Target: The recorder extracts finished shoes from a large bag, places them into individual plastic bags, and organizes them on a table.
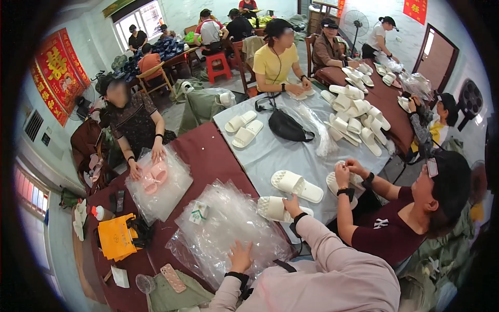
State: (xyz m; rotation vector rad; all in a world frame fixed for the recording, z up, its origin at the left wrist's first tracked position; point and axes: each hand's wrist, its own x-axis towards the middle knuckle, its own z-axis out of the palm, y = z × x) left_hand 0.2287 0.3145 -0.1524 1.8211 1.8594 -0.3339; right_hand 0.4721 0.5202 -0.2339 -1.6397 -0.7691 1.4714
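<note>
My left hand (pixel 240 256) lies with fingers spread on a pile of clear plastic bags (pixel 223 218) on the maroon tabletop. A small white and green packet (pixel 198 212) rests on that pile. My right hand (pixel 293 206) grips a white slipper (pixel 271 207) by its strap, at the border of the bags and the grey-covered table. Just beyond it, a second white slipper (pixel 306 190) lies flat on the grey cover. How my right fingers wrap under the strap is partly hidden.
Beside me on the right, a co-worker handles another slipper (pixel 332 182). Across the table, a person's hands touch pink slippers (pixel 154 178) on plastic bags. A heap of white slippers (pixel 358 112) and a black waist bag (pixel 289 125) lie farther off. A yellow bag (pixel 117 236) and a phone (pixel 172 277) are at left.
</note>
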